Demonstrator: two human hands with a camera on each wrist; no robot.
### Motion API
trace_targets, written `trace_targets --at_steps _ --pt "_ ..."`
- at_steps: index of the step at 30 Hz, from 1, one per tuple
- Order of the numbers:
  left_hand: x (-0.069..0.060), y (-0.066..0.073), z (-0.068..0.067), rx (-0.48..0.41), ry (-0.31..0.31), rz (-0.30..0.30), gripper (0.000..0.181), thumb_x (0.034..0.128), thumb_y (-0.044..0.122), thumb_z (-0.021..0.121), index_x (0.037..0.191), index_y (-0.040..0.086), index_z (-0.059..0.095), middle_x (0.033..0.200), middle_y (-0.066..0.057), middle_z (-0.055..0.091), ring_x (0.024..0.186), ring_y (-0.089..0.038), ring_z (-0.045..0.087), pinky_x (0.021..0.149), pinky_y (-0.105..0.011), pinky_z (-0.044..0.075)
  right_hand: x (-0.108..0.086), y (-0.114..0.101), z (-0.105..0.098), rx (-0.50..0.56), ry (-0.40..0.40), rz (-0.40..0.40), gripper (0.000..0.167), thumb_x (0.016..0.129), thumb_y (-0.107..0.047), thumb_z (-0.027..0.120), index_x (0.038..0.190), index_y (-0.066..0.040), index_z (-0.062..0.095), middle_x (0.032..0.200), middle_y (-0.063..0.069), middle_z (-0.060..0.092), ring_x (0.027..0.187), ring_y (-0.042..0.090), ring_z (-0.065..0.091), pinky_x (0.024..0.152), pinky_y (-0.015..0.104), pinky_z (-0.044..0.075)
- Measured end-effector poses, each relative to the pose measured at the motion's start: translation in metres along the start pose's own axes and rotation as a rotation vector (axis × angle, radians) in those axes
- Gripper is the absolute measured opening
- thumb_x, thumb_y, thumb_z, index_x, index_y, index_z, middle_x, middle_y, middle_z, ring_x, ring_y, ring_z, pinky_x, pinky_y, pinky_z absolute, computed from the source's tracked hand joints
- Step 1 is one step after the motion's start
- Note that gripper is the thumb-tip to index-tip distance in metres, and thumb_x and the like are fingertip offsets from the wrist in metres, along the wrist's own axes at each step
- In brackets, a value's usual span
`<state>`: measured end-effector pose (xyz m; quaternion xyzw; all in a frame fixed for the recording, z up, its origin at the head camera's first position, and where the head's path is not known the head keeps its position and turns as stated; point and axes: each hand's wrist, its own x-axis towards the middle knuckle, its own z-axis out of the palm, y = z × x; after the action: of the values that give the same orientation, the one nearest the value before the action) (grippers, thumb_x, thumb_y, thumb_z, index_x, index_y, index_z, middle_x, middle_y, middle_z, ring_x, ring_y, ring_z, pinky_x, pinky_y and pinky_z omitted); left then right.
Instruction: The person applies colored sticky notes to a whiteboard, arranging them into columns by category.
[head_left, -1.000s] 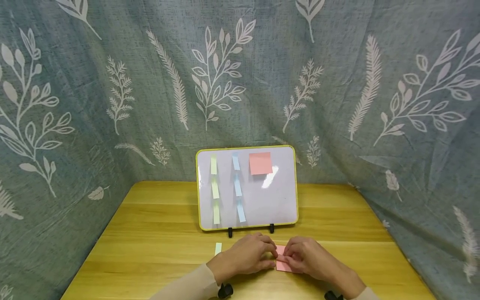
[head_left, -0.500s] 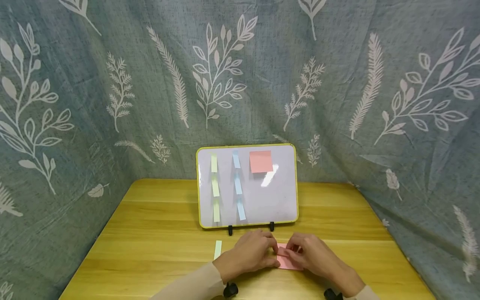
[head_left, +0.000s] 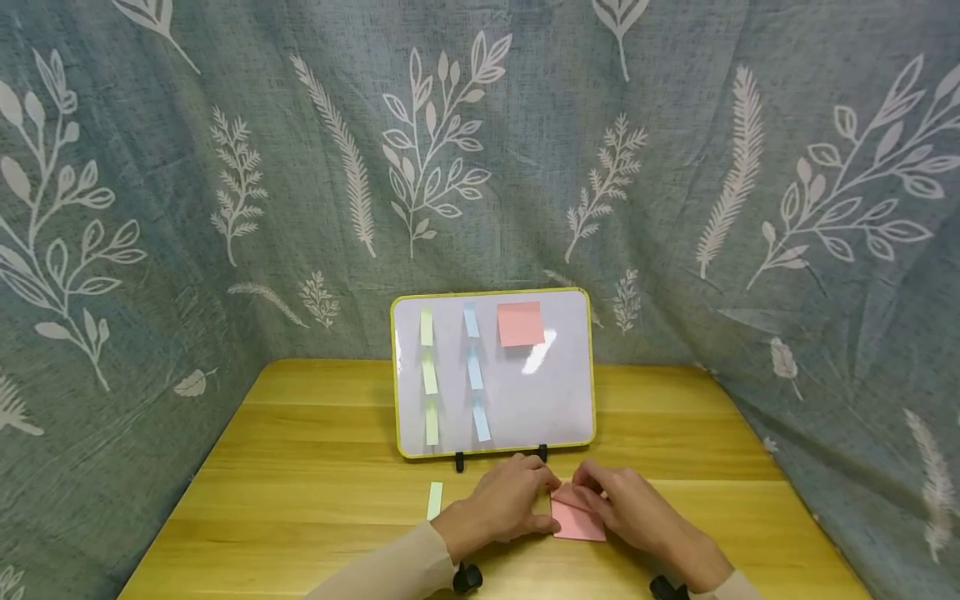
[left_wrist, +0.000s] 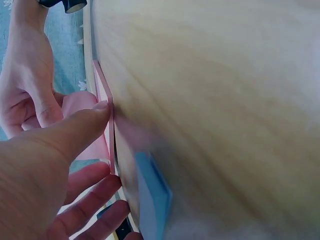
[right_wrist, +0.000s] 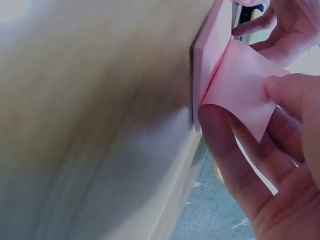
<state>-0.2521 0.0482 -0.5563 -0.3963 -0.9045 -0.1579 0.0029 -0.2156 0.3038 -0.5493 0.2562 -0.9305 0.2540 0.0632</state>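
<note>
A pad of pink sticky notes (head_left: 577, 528) lies on the table in front of the whiteboard. My left hand (head_left: 501, 505) holds it at its left side, thumb on the near corner and fingers by the far one. Between thumb and fingers, my right hand (head_left: 636, 515) pinches the top pink sticky note (right_wrist: 245, 82). That sheet bends up from the pad, its far edge still against it in the right wrist view. Beneath the left hand, the left wrist view shows a blue pad (left_wrist: 152, 195), which the head view hides.
The whiteboard (head_left: 555, 392) leans on a black stand (head_left: 460, 461). It bears a column of green strips (head_left: 429, 372), a column of blue strips (head_left: 475, 370) and one pink square note (head_left: 521, 323). A pale green strip (head_left: 435, 500) lies left of my left hand.
The right hand has peeled the top pink sheet further up and away from the near part of the pad. My left hand has stayed at the pad's left edge, its fingers spread wider.
</note>
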Motion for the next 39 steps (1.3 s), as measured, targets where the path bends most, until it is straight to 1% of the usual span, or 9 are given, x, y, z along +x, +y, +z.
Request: trace_targets --at_steps 5,9,14,17,22,26,31,36,39 --pt "0.001 0.002 -0.002 -0.022 -0.01 -0.021 0.054 0.0936 0.056 0.098 0.136 0.026 0.085 0.129 0.008 0.076 0.111 -0.008 0.061 0.092 -0.026 0.056 0.002 0.0 0.0 -0.094 0.059 0.017 0.016 0.111 -0.014 0.08 0.11 -0.029 0.074 0.089 -0.016 0.079 0.073 -0.009 0.057 0.065 0.02 0.05" --pt "0.0 0.003 -0.002 -0.032 -0.016 -0.042 0.055 0.0925 0.055 0.099 0.136 0.025 0.084 0.128 0.007 0.074 0.111 -0.008 0.059 0.092 -0.027 0.056 0.004 0.001 0.0 -0.105 0.087 0.02 0.016 0.112 -0.012 0.079 0.109 -0.026 0.074 0.087 -0.014 0.079 0.068 -0.008 0.054 0.062 0.02 0.047" --pt "0.002 0.002 -0.002 -0.033 -0.019 -0.061 0.057 0.091 0.056 0.1 0.134 0.024 0.083 0.128 0.007 0.074 0.111 -0.009 0.059 0.094 -0.028 0.056 0.01 0.005 0.001 -0.122 0.114 0.05 0.01 0.111 -0.013 0.081 0.107 -0.021 0.076 0.09 -0.01 0.081 0.07 -0.008 0.057 0.063 0.02 0.049" --pt "0.003 0.001 -0.002 -0.02 -0.022 -0.075 0.058 0.0897 0.058 0.101 0.133 0.024 0.083 0.128 0.007 0.074 0.112 -0.01 0.06 0.095 -0.029 0.056 0.013 0.006 0.002 -0.119 0.128 0.072 0.009 0.111 -0.014 0.081 0.106 -0.021 0.078 0.091 -0.009 0.081 0.07 -0.008 0.056 0.063 0.02 0.049" --pt "0.002 0.001 -0.001 -0.017 -0.033 -0.082 0.06 0.0902 0.059 0.1 0.134 0.023 0.081 0.127 0.009 0.073 0.112 -0.009 0.059 0.096 -0.029 0.057 0.014 0.011 0.003 -0.14 0.16 0.079 0.012 0.108 -0.011 0.084 0.105 -0.021 0.078 0.088 -0.01 0.079 0.068 -0.008 0.053 0.062 0.02 0.047" --pt "0.003 0.002 -0.001 -0.019 -0.031 -0.087 0.06 0.0902 0.059 0.1 0.134 0.024 0.08 0.126 0.009 0.072 0.111 -0.009 0.059 0.095 -0.029 0.056 0.017 0.014 0.002 -0.151 0.158 0.098 0.012 0.108 -0.011 0.084 0.105 -0.021 0.078 0.087 -0.011 0.078 0.067 -0.006 0.05 0.063 0.021 0.045" --pt "0.003 0.004 -0.002 -0.019 -0.032 -0.095 0.06 0.0892 0.059 0.101 0.133 0.023 0.08 0.124 0.009 0.072 0.111 -0.009 0.059 0.095 -0.029 0.057 0.019 0.015 -0.003 -0.129 0.133 0.135 0.007 0.111 -0.013 0.081 0.107 -0.018 0.079 0.089 -0.01 0.078 0.07 -0.005 0.053 0.063 0.022 0.046" --pt "0.003 0.004 -0.002 -0.033 -0.028 -0.097 0.06 0.0896 0.058 0.101 0.132 0.021 0.079 0.124 0.009 0.071 0.113 -0.009 0.06 0.097 -0.031 0.057 0.022 0.019 -0.006 -0.14 0.145 0.175 0.005 0.11 -0.015 0.082 0.107 -0.017 0.079 0.088 -0.011 0.077 0.07 -0.004 0.053 0.063 0.022 0.046" --pt "0.002 0.003 -0.002 -0.039 -0.025 -0.103 0.06 0.0896 0.057 0.101 0.132 0.021 0.079 0.124 0.009 0.071 0.113 -0.009 0.06 0.098 -0.031 0.057 0.023 0.022 -0.007 -0.132 0.154 0.18 0.005 0.11 -0.016 0.083 0.108 -0.015 0.079 0.088 -0.01 0.078 0.069 -0.004 0.052 0.062 0.022 0.045"
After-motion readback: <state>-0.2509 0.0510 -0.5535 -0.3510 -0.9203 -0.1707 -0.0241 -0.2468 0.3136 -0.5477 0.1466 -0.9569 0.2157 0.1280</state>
